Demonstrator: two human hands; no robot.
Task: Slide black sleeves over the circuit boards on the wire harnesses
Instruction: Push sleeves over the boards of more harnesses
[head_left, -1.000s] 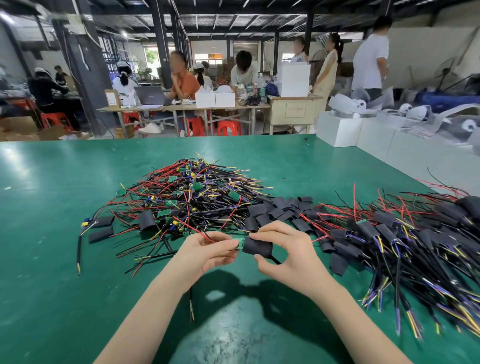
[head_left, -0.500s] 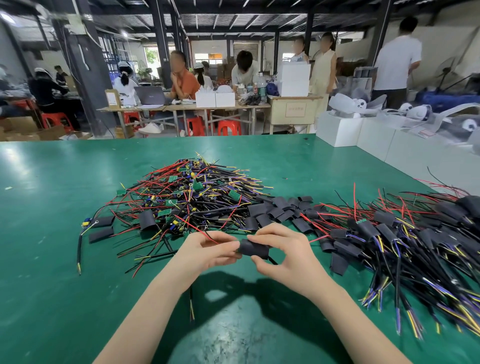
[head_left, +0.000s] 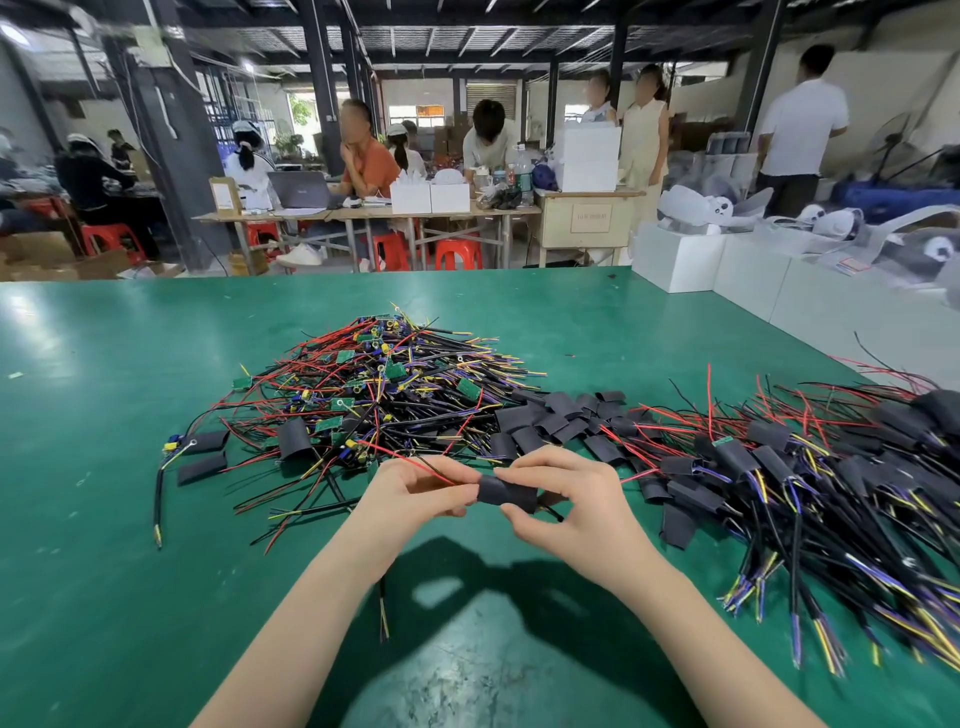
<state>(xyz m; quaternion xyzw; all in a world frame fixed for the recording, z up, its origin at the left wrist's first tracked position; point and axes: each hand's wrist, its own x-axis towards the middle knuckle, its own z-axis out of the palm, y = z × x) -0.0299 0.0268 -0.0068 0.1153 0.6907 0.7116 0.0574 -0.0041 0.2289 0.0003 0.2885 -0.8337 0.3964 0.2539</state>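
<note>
Factory assembly hall, under a dark steel roof (head_left: 467, 31). Green bench (head_left: 130, 545) in front, heaped with wire harnesses (head_left: 384, 395) and black sleeves (head_left: 550, 421). Behind the bench, work tables (head_left: 363, 213), red stools (head_left: 452, 253), seated workers (head_left: 363, 161). Right of the bench, white cartons (head_left: 675, 260).

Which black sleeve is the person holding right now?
The black sleeve pinched between the left hand and the right hand, lifted above the green table. All the other sleeves lie loose on the table or in the piles.

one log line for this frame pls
step: sleeving | left hand: holds harness wires | right hand: pinches sleeve | board: not visible | sleeved pile: right
</note>
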